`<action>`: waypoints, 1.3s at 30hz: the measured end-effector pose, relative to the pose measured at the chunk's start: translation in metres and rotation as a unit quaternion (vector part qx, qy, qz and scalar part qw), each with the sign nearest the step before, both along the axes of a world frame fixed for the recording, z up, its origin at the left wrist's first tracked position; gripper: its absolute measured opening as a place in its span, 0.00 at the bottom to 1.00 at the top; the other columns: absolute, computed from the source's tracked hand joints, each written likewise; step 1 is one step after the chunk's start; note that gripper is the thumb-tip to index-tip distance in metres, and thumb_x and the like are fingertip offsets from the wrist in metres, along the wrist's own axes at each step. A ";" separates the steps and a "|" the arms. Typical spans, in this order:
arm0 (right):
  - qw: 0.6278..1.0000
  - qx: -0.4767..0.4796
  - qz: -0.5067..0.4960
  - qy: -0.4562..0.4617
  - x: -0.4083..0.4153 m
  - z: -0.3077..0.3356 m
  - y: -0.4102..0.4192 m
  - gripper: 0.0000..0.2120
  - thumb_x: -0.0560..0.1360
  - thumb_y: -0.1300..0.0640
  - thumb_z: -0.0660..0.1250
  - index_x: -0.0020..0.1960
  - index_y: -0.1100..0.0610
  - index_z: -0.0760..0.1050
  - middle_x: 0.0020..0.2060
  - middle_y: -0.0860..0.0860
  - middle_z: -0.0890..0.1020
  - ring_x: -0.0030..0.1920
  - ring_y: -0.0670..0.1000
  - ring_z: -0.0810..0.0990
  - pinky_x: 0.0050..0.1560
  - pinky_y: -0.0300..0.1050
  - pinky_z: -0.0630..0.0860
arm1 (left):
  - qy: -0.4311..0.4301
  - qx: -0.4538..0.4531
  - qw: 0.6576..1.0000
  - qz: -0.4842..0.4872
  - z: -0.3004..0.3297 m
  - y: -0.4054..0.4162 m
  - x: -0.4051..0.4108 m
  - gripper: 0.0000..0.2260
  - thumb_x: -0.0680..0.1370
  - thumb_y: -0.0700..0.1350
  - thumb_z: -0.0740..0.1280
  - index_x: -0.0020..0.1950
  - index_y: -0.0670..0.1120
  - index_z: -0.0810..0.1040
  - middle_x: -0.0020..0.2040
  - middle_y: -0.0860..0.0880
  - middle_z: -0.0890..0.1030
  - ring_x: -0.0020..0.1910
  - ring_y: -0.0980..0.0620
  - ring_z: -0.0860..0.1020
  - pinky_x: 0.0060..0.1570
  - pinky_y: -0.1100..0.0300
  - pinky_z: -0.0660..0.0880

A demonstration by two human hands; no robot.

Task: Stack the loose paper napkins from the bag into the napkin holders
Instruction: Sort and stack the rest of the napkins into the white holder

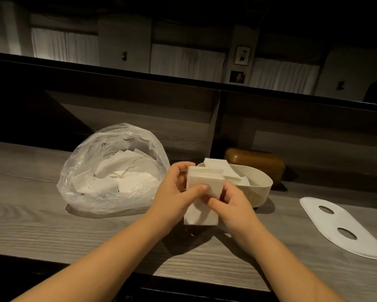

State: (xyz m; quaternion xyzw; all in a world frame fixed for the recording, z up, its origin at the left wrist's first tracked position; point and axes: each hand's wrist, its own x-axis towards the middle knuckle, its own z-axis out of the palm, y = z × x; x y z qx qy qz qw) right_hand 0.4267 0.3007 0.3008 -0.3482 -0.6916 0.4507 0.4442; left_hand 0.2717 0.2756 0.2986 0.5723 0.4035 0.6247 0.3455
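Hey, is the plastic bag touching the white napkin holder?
Cannot tell. In the head view the left hand covers the spot between the plastic bag and the white napkin holder.

Two bare forearms are seen, with no sleeves reaching into view. The left hand (172, 194) and the right hand (233, 205) are uncovered; short, unpainted nails are shown on the thumbs.

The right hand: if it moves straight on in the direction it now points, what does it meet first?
Probably the cream oval napkin holder, just beyond the white napkin stack that the right hand and left hand grip; depth is unclear.
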 end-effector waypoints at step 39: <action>0.856 0.427 -0.167 -0.239 -0.020 0.036 0.046 0.14 0.71 0.44 0.73 0.54 0.49 0.81 0.55 0.40 0.74 0.58 0.40 0.63 0.55 0.31 0.61 | -0.123 -0.214 0.954 -0.170 0.023 0.029 -0.025 0.24 0.61 0.48 0.66 0.58 0.50 0.73 0.47 0.44 0.80 0.46 0.46 0.79 0.39 0.55 0.77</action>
